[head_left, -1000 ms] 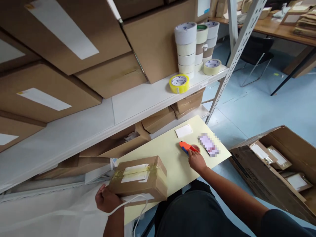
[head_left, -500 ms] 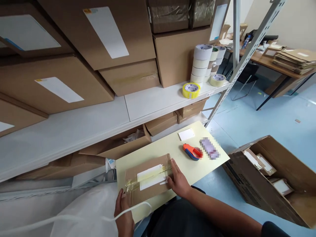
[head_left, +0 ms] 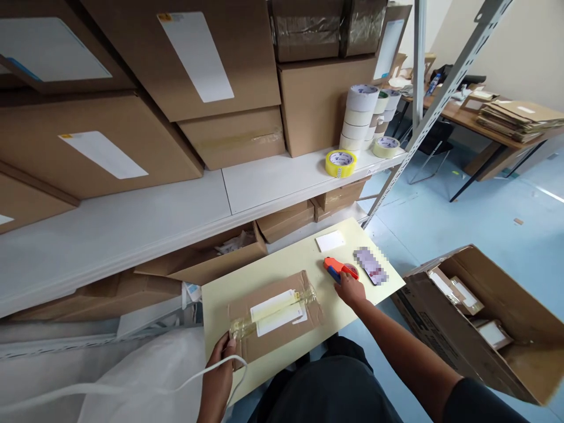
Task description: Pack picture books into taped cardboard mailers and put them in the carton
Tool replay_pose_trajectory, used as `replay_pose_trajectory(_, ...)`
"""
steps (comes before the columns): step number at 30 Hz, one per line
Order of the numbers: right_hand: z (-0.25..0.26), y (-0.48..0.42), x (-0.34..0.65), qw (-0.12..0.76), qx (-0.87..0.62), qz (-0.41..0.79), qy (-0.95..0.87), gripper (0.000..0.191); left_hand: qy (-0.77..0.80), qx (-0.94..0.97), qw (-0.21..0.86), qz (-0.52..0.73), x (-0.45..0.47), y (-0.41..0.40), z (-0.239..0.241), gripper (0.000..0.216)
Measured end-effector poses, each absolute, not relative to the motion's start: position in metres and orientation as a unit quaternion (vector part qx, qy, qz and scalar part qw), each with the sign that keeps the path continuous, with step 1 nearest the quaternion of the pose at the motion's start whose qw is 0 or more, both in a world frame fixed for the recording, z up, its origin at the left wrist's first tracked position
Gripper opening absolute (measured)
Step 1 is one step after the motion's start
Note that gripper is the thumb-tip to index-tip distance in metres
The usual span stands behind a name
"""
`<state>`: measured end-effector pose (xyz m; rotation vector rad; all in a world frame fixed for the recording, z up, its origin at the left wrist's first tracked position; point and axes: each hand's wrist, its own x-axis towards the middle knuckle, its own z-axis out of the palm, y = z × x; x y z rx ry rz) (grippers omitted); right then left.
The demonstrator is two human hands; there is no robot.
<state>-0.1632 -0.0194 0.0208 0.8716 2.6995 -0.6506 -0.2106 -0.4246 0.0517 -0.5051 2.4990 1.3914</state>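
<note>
A taped cardboard parcel (head_left: 282, 320) with white labels lies flat on the pale yellow board (head_left: 247, 282) on my lap. My left hand (head_left: 220, 367) holds the parcel's near left corner, fingers curled over its edge. My right hand (head_left: 350, 289) reaches right and closes on the orange and blue tape cutter (head_left: 335, 268). Beside the cutter lie a blurred flat item (head_left: 371, 265) and a white card (head_left: 330, 241).
A white sack (head_left: 145, 382) with a cord sits at lower left. An open carton (head_left: 476, 317) of packets stands on the blue floor at right. Shelving (head_left: 176, 205) ahead holds large cartons, a yellow tape roll (head_left: 341, 162) and stacked tape rolls (head_left: 359, 117).
The parcel went from tilted in my left hand to flat on the board. My right hand left the cutter, steadied the parcel, and has gone back to the cutter.
</note>
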Motion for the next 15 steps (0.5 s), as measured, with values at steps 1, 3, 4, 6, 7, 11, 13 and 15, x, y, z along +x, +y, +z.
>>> replay_pose_trajectory(1,0.021,-0.012,-0.165,0.147,0.294,-0.194,0.924,0.041,0.853,-0.171,0.122,0.478,-0.212,-0.423,0.050,0.061)
replay_pose_trajectory(3,0.024,-0.005,-0.167,0.165,0.281,-0.167,0.931,0.035,0.852,-0.156,0.124,0.484,-0.215,-0.422,0.048,0.058)
replay_pose_trajectory(4,0.027,-0.005,-0.168,0.158,0.271,-0.161,0.936,0.032,0.852,-0.145,0.121,0.487,-0.216,-0.422,0.047,0.058)
replay_pose_trajectory(6,0.041,-0.005,-0.168,0.136,0.245,-0.151,0.948,0.027,0.854,-0.127,0.109,0.493,-0.220,-0.421,0.044,0.062)
replay_pose_trajectory(7,0.052,-0.004,-0.169,0.117,0.227,-0.148,0.955,0.027,0.855,-0.121,0.101,0.494,-0.222,-0.421,0.043,0.066)
replay_pose_trajectory(11,0.129,0.014,-0.191,-0.031,0.131,-0.150,0.979,0.034,0.865,-0.101,0.072,0.487,-0.229,-0.413,0.033,0.079)
replay_pose_trajectory(13,0.182,0.027,-0.217,-0.099,0.091,-0.138,0.981,0.040,0.873,-0.088,0.056,0.476,-0.232,-0.407,0.027,0.079)
replay_pose_trajectory(15,0.235,0.037,-0.255,-0.138,0.064,-0.122,0.981,0.042,0.881,-0.082,0.041,0.465,-0.234,-0.401,0.020,0.079)
